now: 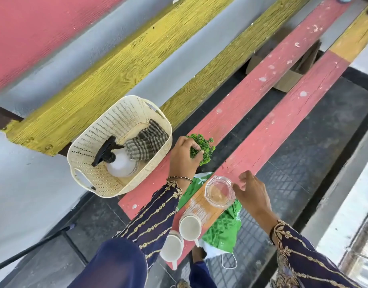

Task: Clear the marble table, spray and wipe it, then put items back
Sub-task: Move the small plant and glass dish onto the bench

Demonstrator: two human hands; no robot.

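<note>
I see the cream basket [116, 183] with spray bottle [120, 165] and checked cloth [146, 145] inside; right of the basket, my left hand [184, 156] clutches the green plant [201, 149]. Further right, my right hand [252, 192] (fingers spread, holding nothing) touches the glass jug [220, 191].

Setting: outdoor seating area | Evidence: weathered red and yellow painted plank worktop [251, 104], dark patterned floor tiles [303, 163], grey wall [23, 183]
</note>
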